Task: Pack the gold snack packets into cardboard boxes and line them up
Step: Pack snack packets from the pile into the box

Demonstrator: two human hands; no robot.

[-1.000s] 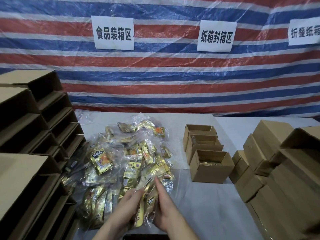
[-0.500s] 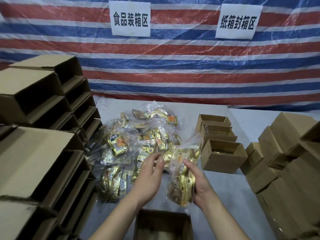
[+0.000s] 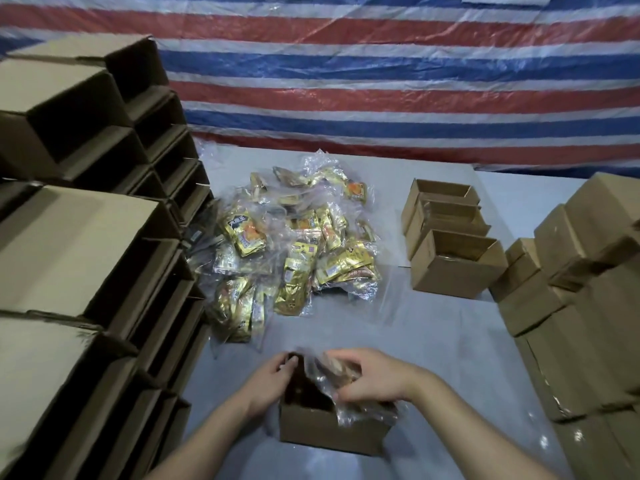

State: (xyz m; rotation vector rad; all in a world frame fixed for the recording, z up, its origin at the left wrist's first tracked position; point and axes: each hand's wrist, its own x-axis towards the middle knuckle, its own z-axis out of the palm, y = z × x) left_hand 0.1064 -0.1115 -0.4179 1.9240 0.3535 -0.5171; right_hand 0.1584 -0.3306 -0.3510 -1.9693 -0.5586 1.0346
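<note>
A heap of gold snack packets (image 3: 291,251) in clear plastic lies mid-table. An open cardboard box (image 3: 322,429) stands near the front edge. My right hand (image 3: 374,375) is shut on a clear bag of gold packets (image 3: 341,374) and holds it in the box's mouth. My left hand (image 3: 273,379) grips the box's far left rim. Three open boxes (image 3: 450,268) stand in a row to the right of the heap; the nearest shows packets inside.
Tall stacks of empty open cartons (image 3: 86,237) fill the left side. Closed cardboard boxes (image 3: 571,292) are piled along the right. A red, white and blue striped tarp (image 3: 381,81) hangs behind the grey table (image 3: 450,341).
Both hands came down from the heap to the box at the front. The bag of packets went from mid-air into the box's opening, and my left hand took hold of the rim.
</note>
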